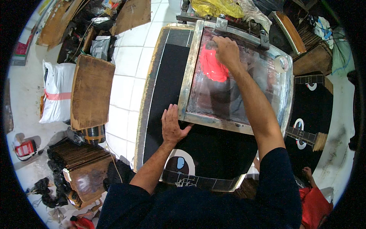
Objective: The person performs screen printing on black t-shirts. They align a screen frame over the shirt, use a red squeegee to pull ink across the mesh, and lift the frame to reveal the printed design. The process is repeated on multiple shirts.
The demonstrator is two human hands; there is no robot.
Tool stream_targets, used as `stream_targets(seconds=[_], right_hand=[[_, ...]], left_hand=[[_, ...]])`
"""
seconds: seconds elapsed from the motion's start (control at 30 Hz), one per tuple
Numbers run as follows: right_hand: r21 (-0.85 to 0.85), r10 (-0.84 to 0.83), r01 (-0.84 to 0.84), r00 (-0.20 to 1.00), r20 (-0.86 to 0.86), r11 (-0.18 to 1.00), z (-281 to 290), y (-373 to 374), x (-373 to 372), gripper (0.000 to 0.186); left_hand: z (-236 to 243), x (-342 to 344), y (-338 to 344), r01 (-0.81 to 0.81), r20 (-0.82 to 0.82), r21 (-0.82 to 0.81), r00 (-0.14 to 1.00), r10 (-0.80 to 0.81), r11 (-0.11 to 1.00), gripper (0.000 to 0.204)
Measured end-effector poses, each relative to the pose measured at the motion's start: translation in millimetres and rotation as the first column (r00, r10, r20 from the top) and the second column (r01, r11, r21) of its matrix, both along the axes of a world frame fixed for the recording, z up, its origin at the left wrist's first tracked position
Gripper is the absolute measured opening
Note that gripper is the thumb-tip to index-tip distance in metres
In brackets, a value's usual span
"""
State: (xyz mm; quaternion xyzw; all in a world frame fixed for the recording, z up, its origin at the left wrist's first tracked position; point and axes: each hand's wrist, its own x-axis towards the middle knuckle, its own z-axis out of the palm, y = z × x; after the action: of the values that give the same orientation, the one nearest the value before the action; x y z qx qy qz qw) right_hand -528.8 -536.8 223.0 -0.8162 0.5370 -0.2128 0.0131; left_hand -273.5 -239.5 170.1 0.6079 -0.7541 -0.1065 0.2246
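A screen-printing frame [184, 76] with a translucent mesh lies over a board covered in black material [206, 145], which shows a white ring with a dark centre and blue mark [192, 164]. Pink-red ink [213, 68] is heaped on the mesh's upper left. My right hand [226, 51] is closed around a dull squeegee [211, 45] at the top of the ink. My left hand [173, 126] rests with fingers spread at the frame's lower-left corner, on the black surface. A tape roll [281, 63] lies at the mesh's upper right.
A second black board [316, 107] stands right, with a person in red [316, 206] below it. Brown boards [91, 91], a white sack [57, 103] and stacked sheets [84, 179] crowd the left beside white tiles [126, 76]. Yellow plastic [213, 7] lies beyond the frame.
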Motion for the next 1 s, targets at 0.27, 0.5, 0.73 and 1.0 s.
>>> stream_targets(seconds=[0.27,0.5,0.73,1.0], right_hand=[[0.054,0.011,-0.002,0.986,-0.167,0.999,2.1,67.0,-9.8,0.026],[0.013,0.045,-0.044,0.987,-0.153,0.999,4.7,95.0,-16.8,0.03],[0.108,0.052,-0.052,0.999,0.008,0.993,32.8,71.3,-24.2,0.035],[0.239,0.13,-0.102,0.986,-0.105,0.966,30.3,50.5,-18.6,0.04]], left_hand=[[0.1,0.1,0.8,-0.007,-0.026,0.003,1.0,0.007,1.0,0.113],[-1.6,-1.0,-11.1,-0.015,-0.25,0.016,0.968,0.019,1.0,0.107],[-4.6,-0.9,-8.0,0.007,-0.484,-0.046,0.875,-0.028,0.999,0.099],[-4.2,-1.8,-9.3,-0.013,-0.469,-0.158,0.881,-0.063,0.987,0.097]])
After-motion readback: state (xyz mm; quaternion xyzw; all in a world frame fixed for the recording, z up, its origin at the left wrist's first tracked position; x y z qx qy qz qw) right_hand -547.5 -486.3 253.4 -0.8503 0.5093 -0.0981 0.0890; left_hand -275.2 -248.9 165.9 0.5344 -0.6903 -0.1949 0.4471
